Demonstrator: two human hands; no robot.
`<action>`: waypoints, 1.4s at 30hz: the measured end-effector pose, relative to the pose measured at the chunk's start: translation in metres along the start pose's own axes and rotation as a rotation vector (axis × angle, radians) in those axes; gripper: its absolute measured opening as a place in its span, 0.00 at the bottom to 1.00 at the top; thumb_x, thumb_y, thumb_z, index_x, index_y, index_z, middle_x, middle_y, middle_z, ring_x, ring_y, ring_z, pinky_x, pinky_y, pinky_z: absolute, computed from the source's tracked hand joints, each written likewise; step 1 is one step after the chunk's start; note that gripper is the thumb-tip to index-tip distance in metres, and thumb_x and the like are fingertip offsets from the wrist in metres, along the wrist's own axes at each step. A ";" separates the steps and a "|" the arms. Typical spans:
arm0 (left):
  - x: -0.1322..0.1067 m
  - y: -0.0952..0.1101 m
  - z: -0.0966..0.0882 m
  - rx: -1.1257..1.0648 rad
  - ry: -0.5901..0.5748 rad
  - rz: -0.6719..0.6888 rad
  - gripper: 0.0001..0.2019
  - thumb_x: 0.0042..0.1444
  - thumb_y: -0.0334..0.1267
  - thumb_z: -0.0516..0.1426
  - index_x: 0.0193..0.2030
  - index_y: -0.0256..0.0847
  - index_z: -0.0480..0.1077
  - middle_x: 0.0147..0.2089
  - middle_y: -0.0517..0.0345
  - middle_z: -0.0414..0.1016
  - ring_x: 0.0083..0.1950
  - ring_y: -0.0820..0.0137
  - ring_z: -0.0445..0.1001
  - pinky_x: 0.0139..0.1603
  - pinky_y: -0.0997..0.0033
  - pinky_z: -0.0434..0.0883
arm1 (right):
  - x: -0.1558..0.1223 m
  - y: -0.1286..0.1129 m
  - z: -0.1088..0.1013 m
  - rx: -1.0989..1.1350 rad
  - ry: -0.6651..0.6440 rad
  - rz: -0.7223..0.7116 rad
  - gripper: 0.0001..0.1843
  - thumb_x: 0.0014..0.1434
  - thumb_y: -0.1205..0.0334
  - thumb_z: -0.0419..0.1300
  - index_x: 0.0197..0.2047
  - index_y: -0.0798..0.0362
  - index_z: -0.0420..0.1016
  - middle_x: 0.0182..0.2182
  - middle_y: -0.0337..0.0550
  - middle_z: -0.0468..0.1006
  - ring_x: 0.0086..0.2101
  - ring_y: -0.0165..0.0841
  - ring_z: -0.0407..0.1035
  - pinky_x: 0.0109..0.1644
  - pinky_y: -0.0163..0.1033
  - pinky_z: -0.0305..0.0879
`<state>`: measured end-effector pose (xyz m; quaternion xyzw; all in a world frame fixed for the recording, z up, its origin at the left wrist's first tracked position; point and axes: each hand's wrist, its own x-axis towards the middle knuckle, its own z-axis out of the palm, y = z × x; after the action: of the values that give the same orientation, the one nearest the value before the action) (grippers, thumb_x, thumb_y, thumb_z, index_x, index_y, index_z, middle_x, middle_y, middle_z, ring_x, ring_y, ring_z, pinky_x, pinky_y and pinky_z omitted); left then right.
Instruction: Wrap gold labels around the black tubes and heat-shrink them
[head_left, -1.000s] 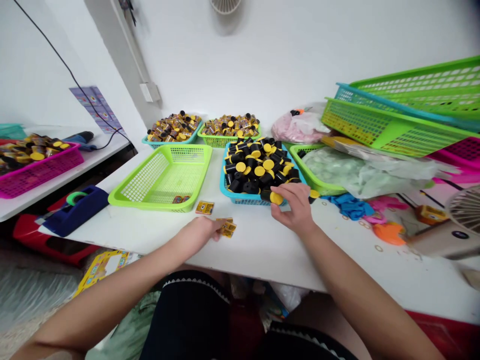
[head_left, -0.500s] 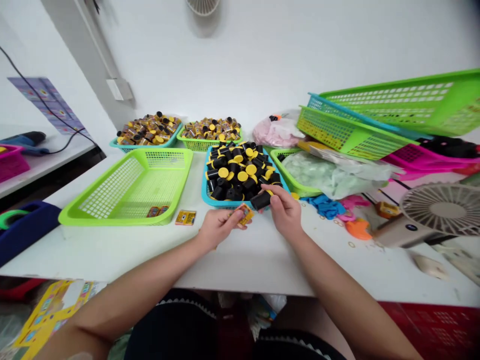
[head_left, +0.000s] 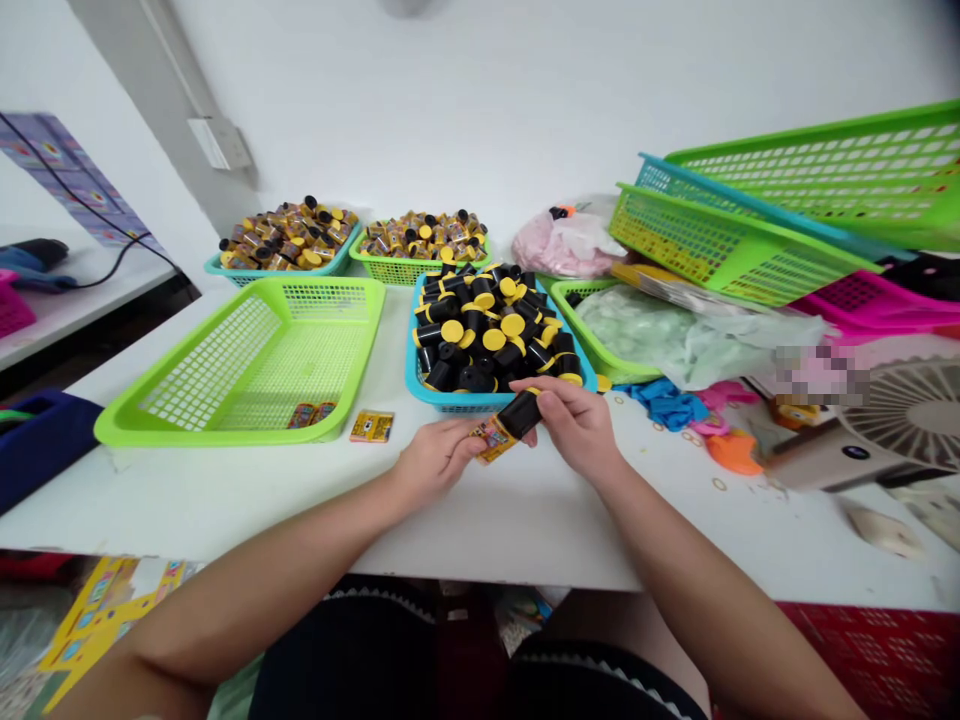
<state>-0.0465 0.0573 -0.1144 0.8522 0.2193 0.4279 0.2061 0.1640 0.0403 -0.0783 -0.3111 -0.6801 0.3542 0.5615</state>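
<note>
My left hand (head_left: 436, 462) is closed on a printed yellow-orange sleeve (head_left: 492, 438), pinching it near its left end. My right hand (head_left: 579, 425) grips a small black canister (head_left: 519, 412) with a yellow rim. The canister's black end meets the sleeve's upper right opening; how far it sits inside I cannot tell. Just behind the hands, a blue basket (head_left: 450, 400) is heaped with black canisters with yellow lids. A flat printed sleeve piece (head_left: 371, 426) lies on the table left of my left hand.
A green basket (head_left: 217, 436) at the left holds a few printed pieces. Two baskets of wrapped canisters (head_left: 285, 238) stand by the wall. Stacked baskets (head_left: 720, 245), a plastic bag (head_left: 645, 325), blue scraps (head_left: 667, 402) and a fan (head_left: 817, 445) crowd the right.
The canister and the printed sleeve, apart before, have come together end to end. My right hand has moved slightly down, and the camera view has tilted down a little.
</note>
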 end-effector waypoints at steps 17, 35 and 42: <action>0.009 0.006 -0.003 -0.235 -0.053 -0.200 0.33 0.56 0.42 0.62 0.68 0.40 0.62 0.45 0.54 0.80 0.35 0.75 0.74 0.37 0.77 0.75 | 0.003 -0.006 -0.008 -0.303 -0.277 -0.223 0.17 0.58 0.63 0.65 0.52 0.47 0.77 0.47 0.49 0.76 0.38 0.33 0.75 0.39 0.38 0.76; 0.008 0.008 0.005 -1.008 -0.026 -0.334 0.61 0.54 0.42 0.67 0.74 0.51 0.19 0.35 0.61 0.82 0.37 0.70 0.81 0.40 0.73 0.77 | 0.001 -0.012 -0.004 -0.330 -0.569 -0.222 0.25 0.72 0.49 0.46 0.68 0.44 0.61 0.63 0.50 0.68 0.65 0.37 0.58 0.65 0.51 0.61; 0.013 0.015 -0.002 -0.995 0.139 -0.433 0.65 0.49 0.33 0.70 0.74 0.50 0.19 0.32 0.63 0.82 0.30 0.72 0.79 0.35 0.74 0.76 | -0.004 -0.001 0.016 -0.692 -0.281 -0.581 0.30 0.61 0.60 0.64 0.64 0.46 0.61 0.50 0.49 0.75 0.53 0.40 0.68 0.58 0.51 0.66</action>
<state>-0.0381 0.0525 -0.0971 0.5570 0.1741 0.4832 0.6527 0.1488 0.0347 -0.0818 -0.2259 -0.8864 -0.0263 0.4033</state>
